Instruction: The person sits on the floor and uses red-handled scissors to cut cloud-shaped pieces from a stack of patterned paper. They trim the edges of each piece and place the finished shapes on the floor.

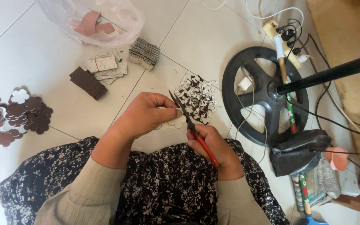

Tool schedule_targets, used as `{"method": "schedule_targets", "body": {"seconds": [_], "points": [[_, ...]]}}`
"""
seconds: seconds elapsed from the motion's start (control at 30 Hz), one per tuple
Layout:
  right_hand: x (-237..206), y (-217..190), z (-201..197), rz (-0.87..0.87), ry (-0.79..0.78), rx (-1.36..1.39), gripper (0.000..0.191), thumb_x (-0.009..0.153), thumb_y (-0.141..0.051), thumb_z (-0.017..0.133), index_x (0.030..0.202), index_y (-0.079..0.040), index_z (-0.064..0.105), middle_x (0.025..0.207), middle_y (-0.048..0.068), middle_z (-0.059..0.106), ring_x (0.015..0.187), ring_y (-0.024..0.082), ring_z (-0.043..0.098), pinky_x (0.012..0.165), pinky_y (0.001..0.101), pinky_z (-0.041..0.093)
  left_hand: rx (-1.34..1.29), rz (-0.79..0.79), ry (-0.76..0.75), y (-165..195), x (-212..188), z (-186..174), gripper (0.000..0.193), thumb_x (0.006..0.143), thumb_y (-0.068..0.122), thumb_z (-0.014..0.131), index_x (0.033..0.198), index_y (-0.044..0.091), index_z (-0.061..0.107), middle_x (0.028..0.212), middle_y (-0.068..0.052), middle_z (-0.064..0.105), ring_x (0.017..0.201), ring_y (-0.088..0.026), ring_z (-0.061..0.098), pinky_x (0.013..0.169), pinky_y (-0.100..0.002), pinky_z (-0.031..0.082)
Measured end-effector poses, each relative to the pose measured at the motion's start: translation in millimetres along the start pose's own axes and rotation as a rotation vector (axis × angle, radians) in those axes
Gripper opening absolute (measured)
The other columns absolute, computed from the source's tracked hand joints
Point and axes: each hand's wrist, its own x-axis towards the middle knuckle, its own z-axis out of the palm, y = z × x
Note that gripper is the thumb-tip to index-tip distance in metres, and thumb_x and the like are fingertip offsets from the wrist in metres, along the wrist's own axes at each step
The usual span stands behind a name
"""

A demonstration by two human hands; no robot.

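Note:
My left hand (140, 114) pinches a white flower-shaped cutout piece (172, 122) just above my lap. My right hand (213, 146) grips red-handled scissors (188, 118), whose dark blades point up and left and cross the piece's edge. Beyond the blades lies a heap of white and dark offcuts (196, 98) on the tiled floor. A pile of finished brown and white flower shapes (13, 116) lies at the far left.
Stacks of brown and white cut sheets (101, 71) and a grey bundle (143, 52) lie ahead, with a clear plastic bag (92, 18) behind. At right are a black round stand base (263, 93), its pole, a power strip (282, 39) with cables, and patterned sticks.

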Motion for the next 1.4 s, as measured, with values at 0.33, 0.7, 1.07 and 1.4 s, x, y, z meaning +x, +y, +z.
{"method": "schedule_targets", "body": {"seconds": [0.33, 0.7, 1.07, 1.4], "points": [[1, -1, -5, -0.064, 0.008, -0.176, 0.014, 0.088, -0.009, 0.071, 0.087, -0.005, 0.057, 0.074, -0.004, 0.054, 0.07, 0.006, 0.049, 0.063, 0.024, 0.045, 0.079, -0.026, -0.023, 0, 0, -6, 0.015, 0.08, 0.017, 0.08, 0.08, 0.003, 0.076, 0.06, 0.004, 0.062, 0.047, -0.003, 0.047, 0.042, -0.021, 0.037], [14, 24, 9, -0.006, 0.405, -0.049, 0.01, 0.094, -0.01, 0.068, 0.09, -0.007, 0.06, 0.075, -0.004, 0.056, 0.067, 0.006, 0.05, 0.06, 0.0226, 0.042, -0.753, 0.087, -0.139, -44, 35, 8, 0.037, 0.088, 0.026, 0.068, 0.118, 0.007, 0.064, 0.106, -0.004, 0.072, 0.091, -0.012, 0.068, 0.082, -0.028, 0.053], [25, 20, 40, -0.073, 0.516, -0.068, 0.013, 0.093, -0.009, 0.069, 0.087, -0.007, 0.057, 0.071, -0.003, 0.053, 0.063, 0.005, 0.047, 0.056, 0.0229, 0.041, -0.471, 0.186, 0.335, -68, 35, 47, 0.039, 0.088, 0.03, 0.083, 0.065, 0.008, 0.06, 0.068, 0.0, 0.062, 0.062, -0.008, 0.046, 0.059, -0.025, 0.039], [26, 8, 39, 0.069, 0.415, 0.259, 0.011, 0.091, -0.013, 0.065, 0.096, -0.006, 0.057, 0.074, -0.002, 0.053, 0.057, 0.008, 0.049, 0.051, 0.0241, 0.04, -0.322, 0.131, 0.33, -37, 24, 43, 0.023, 0.085, 0.023, 0.08, 0.076, 0.002, 0.074, 0.063, 0.007, 0.059, 0.056, -0.002, 0.044, 0.049, -0.022, 0.033]]}}
